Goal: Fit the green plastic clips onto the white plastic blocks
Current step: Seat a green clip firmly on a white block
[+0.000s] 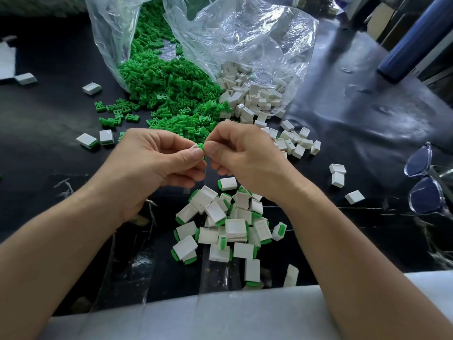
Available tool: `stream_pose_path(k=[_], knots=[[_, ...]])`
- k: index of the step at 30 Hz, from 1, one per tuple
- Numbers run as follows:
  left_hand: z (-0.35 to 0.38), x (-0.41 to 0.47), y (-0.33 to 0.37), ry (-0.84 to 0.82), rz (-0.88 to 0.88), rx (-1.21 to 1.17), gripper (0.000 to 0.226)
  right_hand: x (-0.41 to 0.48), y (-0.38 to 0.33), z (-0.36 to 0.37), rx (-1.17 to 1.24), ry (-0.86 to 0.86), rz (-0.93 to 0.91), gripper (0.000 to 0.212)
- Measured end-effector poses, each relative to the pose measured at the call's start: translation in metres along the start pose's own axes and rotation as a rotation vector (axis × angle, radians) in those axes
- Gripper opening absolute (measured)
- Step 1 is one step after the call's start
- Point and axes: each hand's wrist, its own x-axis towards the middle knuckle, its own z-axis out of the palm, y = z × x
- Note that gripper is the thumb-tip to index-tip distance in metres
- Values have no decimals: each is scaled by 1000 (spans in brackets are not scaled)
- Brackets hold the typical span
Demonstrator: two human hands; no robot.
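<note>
Pale grey padded sheeting (220,315) is laid along the near edge of the black table (49,114), and both bare forearms are stretched over it. Beyond and between the wrists, a heap of finished white blocks with green clips fitted (225,227) is piled beneath the hands. Above that heap the two hands are brought together, fingertips touching. A small white plastic block (195,148), mostly hidden, is pinched between the thumb and curled fingers of the left hand (152,163). A green plastic clip (201,145) is pinched by the thumb and forefinger of the right hand (245,155) and is held against the end of that block; whether it is fully seated cannot be told. Beyond the hands, a spread of loose green clips (171,94) is spilled from a clear plastic bag (110,33), and just to its right a pile of bare white blocks (250,96) is spilled from a second clear plastic bag (257,45). To the left of the left hand, two fitted blocks (95,138) are lying side by side. To the right of the right hand, a few stray white blocks (338,174) are scattered, and further right a pair of clear-framed glasses (426,180) is resting on the table. A dark blue cylinder (416,40) is seen far beyond the right hand.
</note>
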Motion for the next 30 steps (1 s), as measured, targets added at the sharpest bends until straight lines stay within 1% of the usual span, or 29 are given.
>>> stream_pose_path(k=[2,4,6,8,11,13,14,16,18,20,22,24,26,28,30], knots=[[-1,-1,1,-1,37,52,21,-1,-1,0,-61,-10,-14,26],[-1,-3,2,-20,85,122,20,-2,-2,0,-180,-26,-57,27],[-1,-4,3,-38,126,181,20,-3,-3,0,-285,-42,-104,23],[-2,-4,3,-53,160,223,21,-3,-4,-1,-339,-59,-142,18],[-1,-5,1,-75,180,308,23,-3,-2,-2,-441,-104,-173,19],[-1,-5,-1,-84,180,354,17,-2,-1,-1,-501,-123,-183,19],[-1,-4,-1,-79,181,337,14,-2,-1,0,-484,-104,-186,19],[-2,-3,1,-53,189,252,17,-2,-1,1,-326,-24,-165,18],[-2,-2,4,-32,189,144,17,-2,-1,0,-81,36,-98,21],[-2,-1,5,-10,181,43,16,-1,0,-3,146,52,-17,27],[-1,-1,5,12,190,-1,18,0,0,-6,349,30,101,38],[0,-1,5,6,198,-45,20,1,-1,-6,546,-65,209,49],[1,-2,5,-32,195,-89,21,1,-3,-2,686,-197,242,53],[2,-3,5,-67,194,-95,19,-1,-6,3,775,-312,249,56],[1,-3,5,-84,197,-90,20,-2,-9,5,823,-389,255,61]])
